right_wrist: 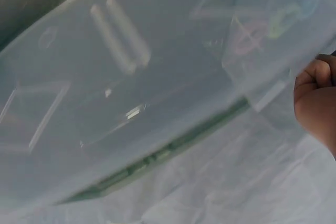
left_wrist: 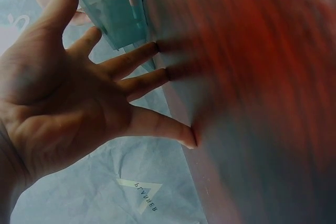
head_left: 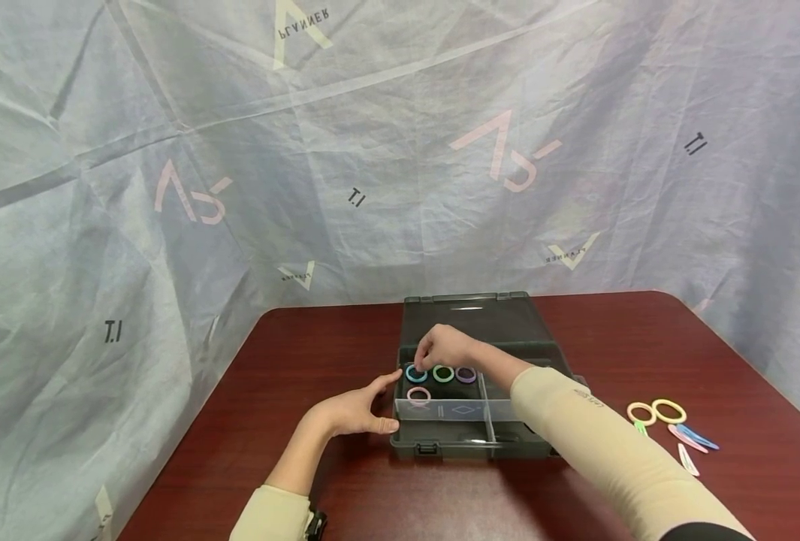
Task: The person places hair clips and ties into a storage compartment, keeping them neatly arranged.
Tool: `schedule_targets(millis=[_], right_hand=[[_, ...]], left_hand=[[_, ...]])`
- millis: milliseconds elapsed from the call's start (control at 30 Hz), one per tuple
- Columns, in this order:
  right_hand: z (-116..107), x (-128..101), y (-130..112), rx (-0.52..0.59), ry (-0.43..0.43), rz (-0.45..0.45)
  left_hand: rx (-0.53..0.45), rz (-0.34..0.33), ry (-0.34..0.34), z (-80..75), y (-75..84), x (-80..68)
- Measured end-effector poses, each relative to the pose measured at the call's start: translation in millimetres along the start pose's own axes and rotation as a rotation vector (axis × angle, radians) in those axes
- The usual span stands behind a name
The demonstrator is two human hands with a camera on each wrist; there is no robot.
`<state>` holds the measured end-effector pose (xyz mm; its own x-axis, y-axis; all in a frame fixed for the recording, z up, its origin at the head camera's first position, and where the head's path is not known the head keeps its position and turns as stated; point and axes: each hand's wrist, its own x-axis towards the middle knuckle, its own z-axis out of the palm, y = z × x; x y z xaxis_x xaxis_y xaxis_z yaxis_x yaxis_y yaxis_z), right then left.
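Observation:
A dark translucent compartment box (head_left: 455, 449) lies with its lid (head_left: 474, 319) folded back. In its large left compartment a blue hair tie (head_left: 408, 378) sits beside a green hair tie (head_left: 443, 380) and a purple hair tie (head_left: 466, 380), with a pink hair tie (head_left: 418, 389) nearer the front. My right hand (head_left: 444, 347) reaches in from above and pinches the blue one at its back edge. The spread left hand (head_left: 352, 412) stands at the box's left side, thumb near the front corner; its little finger touches the table in the left wrist view.
Right of the box, two yellowish hair ties (head_left: 670, 420) lie on the red-brown table (head_left: 332, 338). Several snap hair clips (head_left: 689, 460), pink, blue, white and green, are close by. A clear divider (head_left: 440, 410) crosses the box. Printed grey sheeting (head_left: 400, 150) hangs behind.

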<state>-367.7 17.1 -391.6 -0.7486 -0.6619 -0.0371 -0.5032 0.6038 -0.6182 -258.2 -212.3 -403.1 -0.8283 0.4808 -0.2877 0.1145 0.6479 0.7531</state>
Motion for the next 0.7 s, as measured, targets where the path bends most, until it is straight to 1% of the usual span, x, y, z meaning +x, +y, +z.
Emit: schedule_targets(millis=[167, 367, 567, 700], right_hand=[[-20, -12, 7, 0.057, 0.031, 0.0], [-45, -30, 22, 0.104, 0.061, 0.0], [-68, -54, 40, 0.168, 0.107, 0.048], [-81, -71, 56, 0.158, 0.141, 0.075]], left_hand=[[0.022, 0.011, 0.014, 0.8, 0.6, 0.2], [0.03, 0.017, 0.021, 1.1, 0.2, 0.3], [0.045, 0.02, 0.02, 0.8, 0.6, -0.6], [0.046, 0.02, 0.021, 1.0, 0.5, -0.5]])
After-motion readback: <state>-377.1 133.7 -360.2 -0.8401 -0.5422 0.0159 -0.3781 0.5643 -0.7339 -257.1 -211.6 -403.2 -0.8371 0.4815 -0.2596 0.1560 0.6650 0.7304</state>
